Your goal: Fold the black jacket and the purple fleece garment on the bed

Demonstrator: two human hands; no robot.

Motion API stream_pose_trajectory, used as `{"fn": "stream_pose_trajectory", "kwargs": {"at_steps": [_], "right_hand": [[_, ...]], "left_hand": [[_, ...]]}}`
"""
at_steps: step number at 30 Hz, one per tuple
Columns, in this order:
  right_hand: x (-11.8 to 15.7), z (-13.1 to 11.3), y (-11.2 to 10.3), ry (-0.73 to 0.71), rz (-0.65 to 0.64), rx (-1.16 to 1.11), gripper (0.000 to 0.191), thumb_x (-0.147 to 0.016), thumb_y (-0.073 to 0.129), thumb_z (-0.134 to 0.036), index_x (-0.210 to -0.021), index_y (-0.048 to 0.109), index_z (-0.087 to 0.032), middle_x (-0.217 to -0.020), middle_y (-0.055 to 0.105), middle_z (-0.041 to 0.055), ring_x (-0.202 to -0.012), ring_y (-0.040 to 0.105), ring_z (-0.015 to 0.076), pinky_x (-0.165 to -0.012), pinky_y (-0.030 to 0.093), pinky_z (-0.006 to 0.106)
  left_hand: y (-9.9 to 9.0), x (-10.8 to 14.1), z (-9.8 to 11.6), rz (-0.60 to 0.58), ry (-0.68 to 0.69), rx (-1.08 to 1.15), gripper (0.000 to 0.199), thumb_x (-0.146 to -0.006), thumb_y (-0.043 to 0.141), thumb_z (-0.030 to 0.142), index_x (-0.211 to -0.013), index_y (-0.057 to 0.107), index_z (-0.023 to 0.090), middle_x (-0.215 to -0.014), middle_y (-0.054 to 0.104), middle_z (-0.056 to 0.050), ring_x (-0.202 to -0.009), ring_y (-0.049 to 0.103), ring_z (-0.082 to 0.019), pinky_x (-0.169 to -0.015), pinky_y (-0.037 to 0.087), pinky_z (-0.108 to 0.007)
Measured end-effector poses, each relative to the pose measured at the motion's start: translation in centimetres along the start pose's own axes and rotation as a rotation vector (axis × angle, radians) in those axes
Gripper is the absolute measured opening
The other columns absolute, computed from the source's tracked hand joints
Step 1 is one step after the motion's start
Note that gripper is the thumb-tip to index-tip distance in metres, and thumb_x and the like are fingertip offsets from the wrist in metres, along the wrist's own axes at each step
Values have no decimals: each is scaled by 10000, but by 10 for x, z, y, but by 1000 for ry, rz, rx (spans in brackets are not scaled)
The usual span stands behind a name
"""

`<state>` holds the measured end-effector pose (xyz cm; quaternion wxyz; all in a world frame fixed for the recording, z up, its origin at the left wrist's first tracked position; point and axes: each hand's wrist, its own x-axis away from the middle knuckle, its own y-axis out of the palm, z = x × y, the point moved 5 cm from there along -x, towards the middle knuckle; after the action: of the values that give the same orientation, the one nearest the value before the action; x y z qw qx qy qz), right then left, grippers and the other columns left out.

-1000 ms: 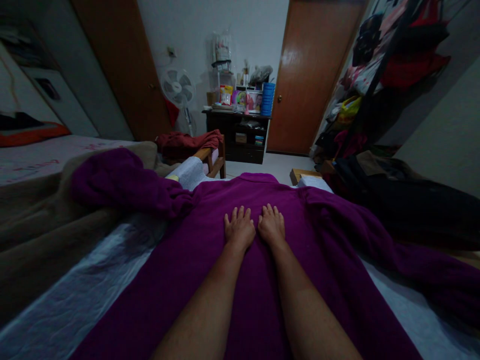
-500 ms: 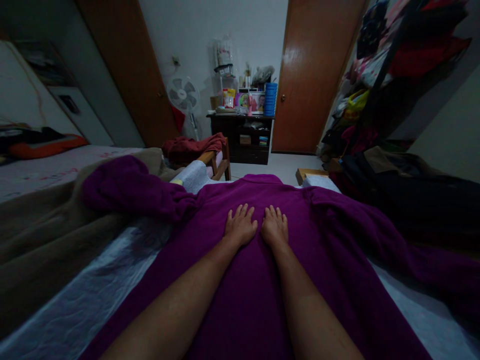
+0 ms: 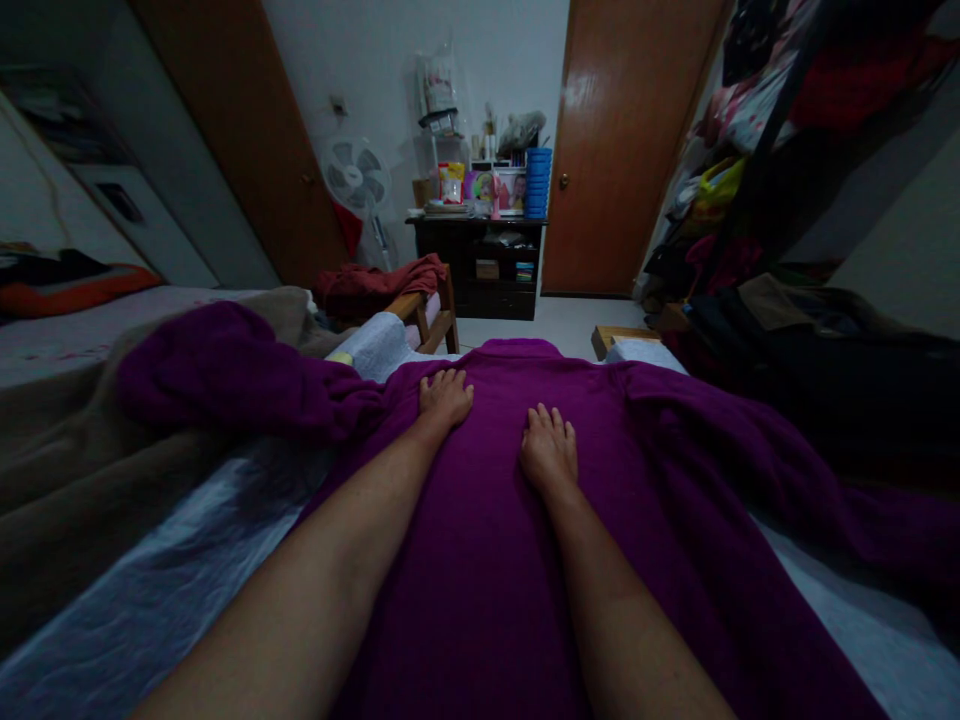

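A purple long-sleeved garment (image 3: 487, 520) lies spread on a bed with a pale, patterned cover (image 3: 180, 570), its collar at the far edge. The left sleeve is bunched over a brown blanket (image 3: 67, 480); the right sleeve stretches out to the right edge. My left hand (image 3: 447, 397) lies palm down on the garment near the left shoulder, fingers spread and holding nothing. Lower and to the right, my right hand (image 3: 550, 447) rests flat on the upper middle of the cloth, fingers a little apart, also holding nothing.
Beyond the bed stand a wooden chair (image 3: 448, 310) with red cloth over it, a white fan (image 3: 356, 175) and a dark cabinet (image 3: 469, 285) loaded with items. Dark clothes (image 3: 840, 370) are piled at the right, below hanging clothes. A wooden door (image 3: 630, 150) is at the back.
My left hand has moved left and farther up toward the garment's left shoulder, away from my right hand. My right hand stays in nearly the same place. The view has shifted slightly.
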<state>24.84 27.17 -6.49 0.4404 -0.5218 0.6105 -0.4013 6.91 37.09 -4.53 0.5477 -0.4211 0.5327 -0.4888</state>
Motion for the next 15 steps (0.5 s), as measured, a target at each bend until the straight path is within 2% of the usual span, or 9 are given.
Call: {"fn": "stream_pose_trajectory", "kwargs": {"at_steps": [2, 4, 6, 9, 12, 15], "right_hand": [[0, 0, -1, 5, -21, 1, 526, -940, 272, -241, -1446, 411, -189, -1540, 340, 53, -1429, 230, 263, -1141, 151, 457], [0, 0, -1, 11, -38, -3, 525, -941, 274, -241, -1446, 411, -198, -1542, 337, 51, -1431, 228, 263, -1143, 149, 454], [0, 0, -2, 19, -35, -7, 521, -943, 274, -246, -1443, 413, -209, -1542, 338, 43, -1430, 230, 261, -1145, 147, 451], [1, -1, -3, 20, -5, -14, 515, -945, 265, -248, -1434, 424, -226, -1537, 349, 28, -1428, 235, 249, -1149, 142, 439], [2, -2, -3, 20, 11, -24, 512, -943, 265, -243, -1425, 437, -211, -1529, 363, 37, -1425, 240, 254, -1146, 147, 440], [1, -2, -2, 23, 15, -24, 512, -935, 279, -231, -1416, 449, -197, -1522, 375, 45, -1418, 249, 264, -1142, 152, 447]], "left_hand": [[-5, -7, -4, 37, 5, -22, 440, -945, 281, 314, -1268, 550, 184, -1315, 556, -132, -1253, 419, -289, -1059, 247, -487], [-12, -13, -8, 81, 4, -41, 430, -939, 264, 250, -1238, 565, 178, -1292, 558, -146, -1242, 420, -287, -1038, 258, -457], [-18, -16, -12, 152, -14, -54, 454, -934, 246, 206, -1305, 507, 182, -1389, 484, -143, -1296, 364, -278, -1048, 236, -440], [-20, -18, -24, 239, -129, -61, 499, -913, 308, 202, -1403, 384, 152, -1490, 379, -143, -1367, 269, -276, -1099, 146, -467], [-11, -24, -37, 177, -255, -28, 461, -890, 398, 261, -1317, 480, 109, -1334, 533, -181, -1288, 384, -314, -1106, 94, -537], [-5, -40, -50, 30, -273, -23, 370, -883, 474, 339, -1166, 611, 142, -1217, 610, -162, -1174, 500, -330, -1082, 126, -590]]}}
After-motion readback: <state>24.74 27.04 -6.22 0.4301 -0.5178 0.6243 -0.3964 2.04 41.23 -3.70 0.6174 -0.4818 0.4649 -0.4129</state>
